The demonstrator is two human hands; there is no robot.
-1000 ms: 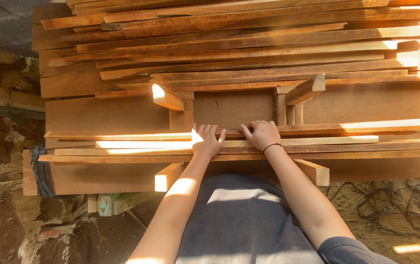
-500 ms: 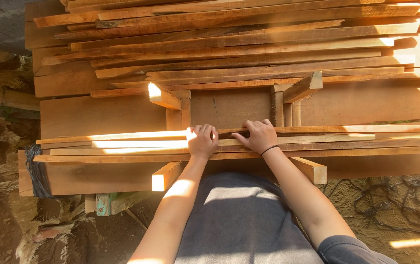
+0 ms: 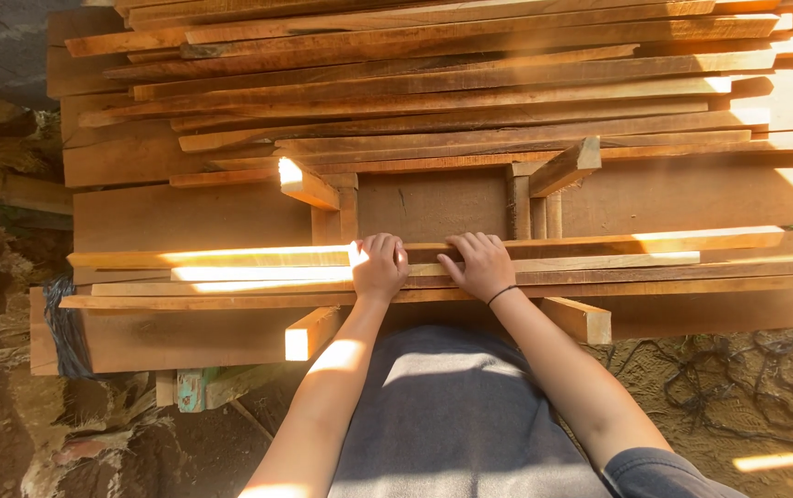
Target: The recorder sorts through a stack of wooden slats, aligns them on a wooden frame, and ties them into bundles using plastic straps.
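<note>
Palms and fingertips are hidden, so a closed grip cannot be confirmed. The left hand (image 3: pixel 378 267) and right hand (image 3: pixel 481 266) lie knuckles-up, fingers curled over the thin wooden slats (image 3: pixel 599 267) that run from 9 to 3 o'clock just below frame centre. The slat ends are cut off at 3 o'clock. At 12 o'clock, a stack of planks (image 3: pixel 452 83) covers the surface beneath. Short wooden blocks (image 3: pixel 309 184) stand around the hands. A grey garment (image 3: pixel 456 415) fills 6 o'clock.
</note>
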